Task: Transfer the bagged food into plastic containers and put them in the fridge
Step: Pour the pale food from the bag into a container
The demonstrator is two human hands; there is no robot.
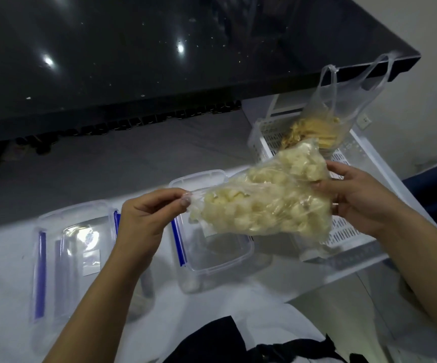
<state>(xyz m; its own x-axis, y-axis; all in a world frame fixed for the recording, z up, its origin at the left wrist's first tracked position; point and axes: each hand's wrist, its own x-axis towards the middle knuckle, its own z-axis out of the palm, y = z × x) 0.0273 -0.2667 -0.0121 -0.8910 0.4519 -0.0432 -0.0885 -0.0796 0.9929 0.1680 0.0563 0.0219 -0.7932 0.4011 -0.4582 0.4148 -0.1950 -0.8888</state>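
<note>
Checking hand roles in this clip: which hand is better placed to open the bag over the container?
Probably the left hand: it already pinches the neck end of the bag of pale food, above the open clear container. The right hand grips the bag's bulky far end, supporting its weight.

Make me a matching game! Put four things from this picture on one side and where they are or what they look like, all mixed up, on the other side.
Things:
1. bag of pale food
2. bag of brownish food
3. open container
4. lid with blue clips

Descriptions:
a. lying flat on the table, far left
b. held up by both hands
c. sitting in the white basket
d. under the held bag, almost empty

Pairs: 1-b, 2-c, 3-d, 4-a
</note>
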